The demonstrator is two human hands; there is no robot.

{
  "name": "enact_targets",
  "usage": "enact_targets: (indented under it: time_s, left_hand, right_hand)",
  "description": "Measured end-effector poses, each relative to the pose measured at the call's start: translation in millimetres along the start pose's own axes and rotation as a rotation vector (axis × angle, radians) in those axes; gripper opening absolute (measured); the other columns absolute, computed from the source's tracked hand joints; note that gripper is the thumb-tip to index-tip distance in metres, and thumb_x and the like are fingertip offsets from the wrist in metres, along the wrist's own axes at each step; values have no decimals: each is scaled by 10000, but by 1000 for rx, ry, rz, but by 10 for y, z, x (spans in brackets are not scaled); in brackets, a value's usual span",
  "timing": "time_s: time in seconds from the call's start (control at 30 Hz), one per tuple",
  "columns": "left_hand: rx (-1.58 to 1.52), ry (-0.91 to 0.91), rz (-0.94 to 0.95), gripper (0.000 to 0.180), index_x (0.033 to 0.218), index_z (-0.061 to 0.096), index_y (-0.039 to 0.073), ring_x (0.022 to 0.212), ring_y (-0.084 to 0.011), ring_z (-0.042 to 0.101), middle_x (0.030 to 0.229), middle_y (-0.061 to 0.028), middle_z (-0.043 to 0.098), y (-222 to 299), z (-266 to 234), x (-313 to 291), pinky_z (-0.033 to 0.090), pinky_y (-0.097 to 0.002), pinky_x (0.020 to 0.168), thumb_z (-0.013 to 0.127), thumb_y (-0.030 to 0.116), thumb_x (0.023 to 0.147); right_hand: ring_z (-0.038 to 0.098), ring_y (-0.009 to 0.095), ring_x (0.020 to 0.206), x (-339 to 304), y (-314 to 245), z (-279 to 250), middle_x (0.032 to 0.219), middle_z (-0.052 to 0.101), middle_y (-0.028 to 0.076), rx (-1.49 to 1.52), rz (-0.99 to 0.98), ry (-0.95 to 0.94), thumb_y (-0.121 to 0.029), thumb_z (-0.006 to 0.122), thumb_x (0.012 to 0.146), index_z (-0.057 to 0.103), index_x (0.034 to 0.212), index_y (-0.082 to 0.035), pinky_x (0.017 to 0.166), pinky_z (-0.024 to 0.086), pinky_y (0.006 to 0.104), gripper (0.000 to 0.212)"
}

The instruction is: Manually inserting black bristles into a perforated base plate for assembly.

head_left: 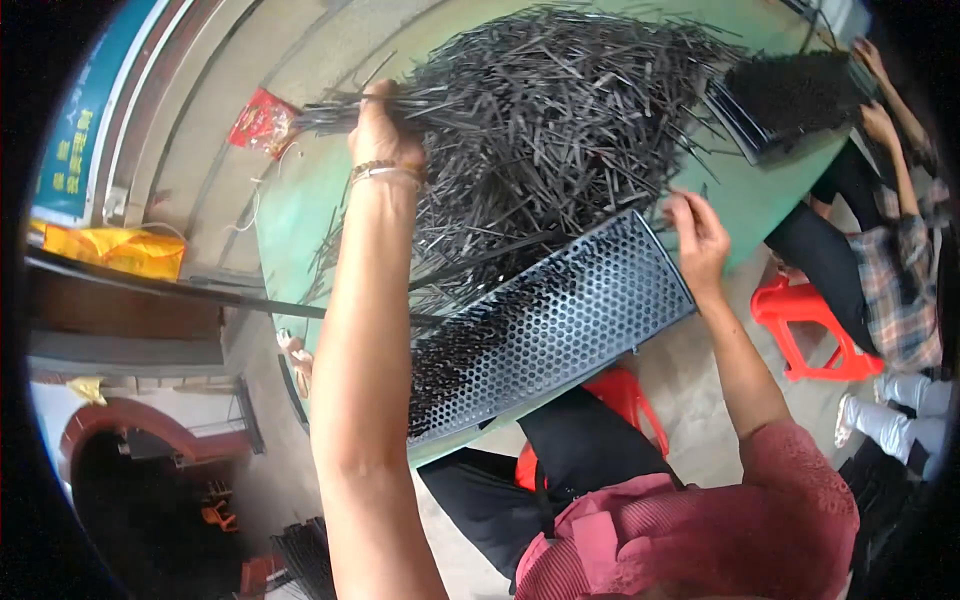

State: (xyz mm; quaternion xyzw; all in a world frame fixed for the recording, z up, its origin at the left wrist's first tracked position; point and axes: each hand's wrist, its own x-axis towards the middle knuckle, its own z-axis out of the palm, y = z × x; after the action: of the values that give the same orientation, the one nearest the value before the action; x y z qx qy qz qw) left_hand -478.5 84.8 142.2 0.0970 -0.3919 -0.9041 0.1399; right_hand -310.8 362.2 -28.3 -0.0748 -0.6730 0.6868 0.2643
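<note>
My left hand, with a bracelet at its wrist, reaches far over the table and is closed round a bundle of thin black strips at the left edge of a big heap. That heap of loose black strips spreads behind a perforated metal tray. Rows of short black pieces stand in the holes over the tray's left part; its right part shows bare holes. Beside the tray's far right corner is my right hand, fingertips pinched together. Whatever they may hold is too small to make out.
Under everything is a green table. A red packet lies by its far left edge. At the right, a co-worker's hands touch a second tray full of black pieces. A red stool stands near that person.
</note>
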Motion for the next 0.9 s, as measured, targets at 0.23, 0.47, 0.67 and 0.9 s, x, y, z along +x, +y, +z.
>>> enact_targets:
  time_s: [0.23,0.47,0.67,0.9]
  left_hand:
    - [26,-32,-69,141,888,603,11,817,-228,593,873,-82,628,-430,321,-317,492,-399,769,650,119,809]
    - [272,-227,136,286,995,575,-15,773,-196,616,902,-82,622,-572,347,-713,531,-337,687,701,14,740]
    - [297,-213,60,266,984,583,9,766,-182,614,894,-69,625,-453,98,-679,521,-334,686,709,30,750]
    - [-99,-121,-295,76,891,546,9,764,-266,603,827,-101,615,62,-204,44,523,-440,734,537,63,838]
  right_hand:
    - [456,243,1160,751,-743,1117,1336,439,178,754,590,-369,-591,509,855,349,1371,-20,959,369,360,787]
    - [599,221,756,756,-1123,1933,839,622,86,1092,621,-91,-259,516,889,588,852,-57,710,505,384,218]
    - [563,207,902,610,-906,2100,984,612,91,986,659,-239,-354,499,931,569,1078,-64,802,469,361,333]
    - [358,272,1258,565,-769,2082,1389,393,157,557,628,-420,-662,487,816,364,1372,-59,1024,239,543,830]
